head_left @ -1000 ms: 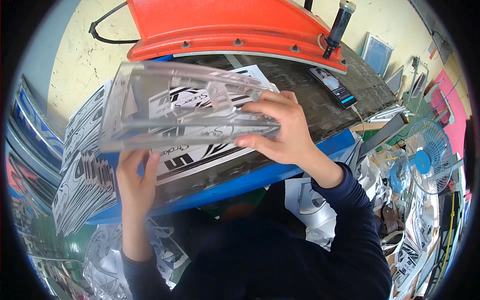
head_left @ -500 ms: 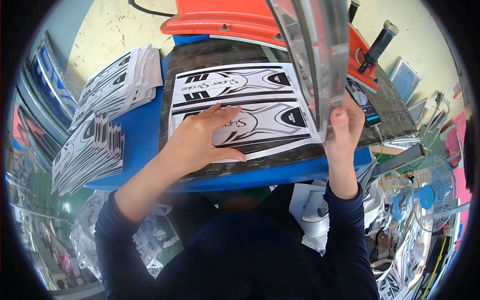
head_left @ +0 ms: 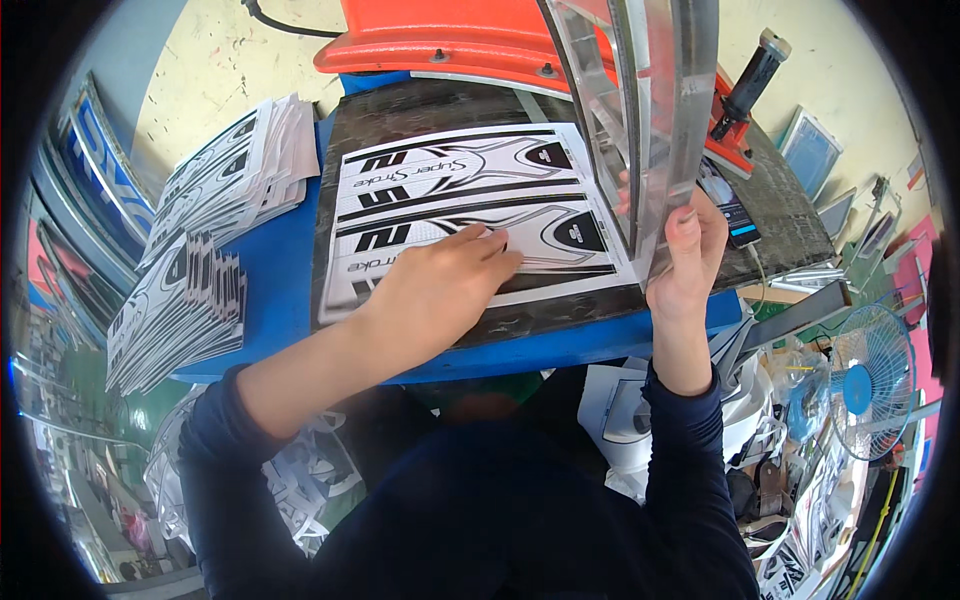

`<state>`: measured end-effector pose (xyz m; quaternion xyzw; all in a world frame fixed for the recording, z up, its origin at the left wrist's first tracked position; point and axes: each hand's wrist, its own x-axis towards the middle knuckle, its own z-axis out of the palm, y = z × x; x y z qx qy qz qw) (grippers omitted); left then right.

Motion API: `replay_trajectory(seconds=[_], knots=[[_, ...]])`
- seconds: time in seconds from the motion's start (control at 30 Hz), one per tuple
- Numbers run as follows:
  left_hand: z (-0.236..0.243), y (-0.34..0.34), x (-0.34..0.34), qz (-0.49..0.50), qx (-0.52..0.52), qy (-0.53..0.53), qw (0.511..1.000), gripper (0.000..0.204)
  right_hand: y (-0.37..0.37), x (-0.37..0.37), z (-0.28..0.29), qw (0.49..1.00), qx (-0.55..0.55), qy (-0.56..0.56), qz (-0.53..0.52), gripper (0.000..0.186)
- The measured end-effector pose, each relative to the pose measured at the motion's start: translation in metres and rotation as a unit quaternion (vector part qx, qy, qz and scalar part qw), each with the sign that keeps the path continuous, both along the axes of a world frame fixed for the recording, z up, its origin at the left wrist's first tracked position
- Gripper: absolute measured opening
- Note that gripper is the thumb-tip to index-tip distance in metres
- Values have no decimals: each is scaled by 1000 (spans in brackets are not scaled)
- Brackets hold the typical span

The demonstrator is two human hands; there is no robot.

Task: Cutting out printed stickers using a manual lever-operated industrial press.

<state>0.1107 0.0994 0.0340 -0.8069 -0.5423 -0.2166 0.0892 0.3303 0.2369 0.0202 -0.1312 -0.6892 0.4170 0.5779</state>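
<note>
My left hand (head_left: 440,292) lies on the near half of a white printed sheet (head_left: 500,160), its fingers stretched out and the thumb hidden. The sheet carries two black-and-grey designs side by side and rests on a dark scuffed board (head_left: 450,105). At the sheet's right edge, my right hand (head_left: 688,262) grips a tall clear plastic die plate (head_left: 655,120) with dark edges, standing steeply upright. My right thumb is on its near face; fingertips show through the plate. Whether the plate's lower edge touches the sheet, I cannot tell.
Two stacks of printed sheets, a far one (head_left: 225,180) and a nearer one (head_left: 165,320), sit at the left of the blue table (head_left: 265,270). A red press (head_left: 450,30) stands behind. Right of the plate are a black handle (head_left: 750,90) and a phone (head_left: 735,210); lower right is a fan (head_left: 860,390).
My left hand has slid right across the sheet, its fingers closer together. The sheet's near left corner has shifted slightly left. My right hand still holds the plate.
</note>
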Motion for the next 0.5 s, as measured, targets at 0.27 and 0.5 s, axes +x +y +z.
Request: replay_trajectory(seconds=[0.27,0.5], knots=[[4,11,-4,151,-70,-137,977,16,0,-1,0,999,-14,21,-20,67],[16,-26,-64,134,60,-589,795,25,17,-3,-18,997,-19,65,31,62]])
